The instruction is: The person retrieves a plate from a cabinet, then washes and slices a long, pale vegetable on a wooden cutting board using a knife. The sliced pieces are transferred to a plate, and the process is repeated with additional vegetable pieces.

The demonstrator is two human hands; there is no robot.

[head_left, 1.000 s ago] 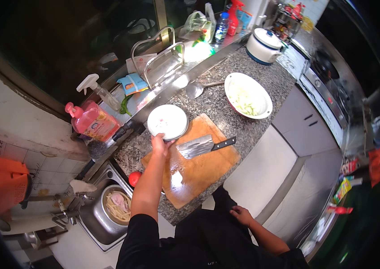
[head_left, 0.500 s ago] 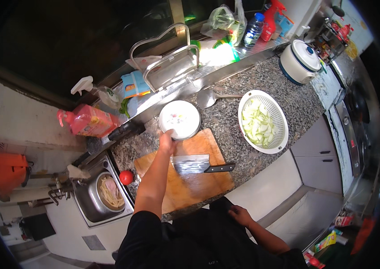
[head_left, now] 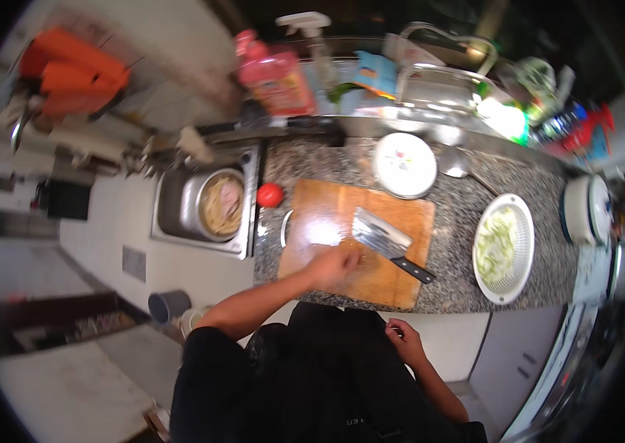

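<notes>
My left hand (head_left: 334, 267) is over the near left part of the wooden cutting board (head_left: 320, 196); motion smears its fingers. A cleaver (head_left: 382, 232) with a black handle lies flat on the board, right of that hand and apart from it. Beyond the board's far right corner sits a small stack of white plates (head_left: 404, 164). My right hand (head_left: 405, 342) hangs low in front of my body, off the counter edge, fingers loosely bent and nothing visible in them. At the board's left stands a red tomato (head_left: 269, 195). A white rim (head_left: 284, 227) shows partly from beside the board.
Right of the board, a white colander (head_left: 523, 273) holds pale green slices. A metal turner (head_left: 456, 164) lies behind it. A steel sink (head_left: 179, 199) at left contains a bowl of food (head_left: 221, 204). Bottles and a wire rack line the back ledge; a white cooker (head_left: 585, 210) stands far right.
My left hand has left the edge of the plate stack and come back toward me over the board. The view has turned left. Cleaver and plates stay in place.
</notes>
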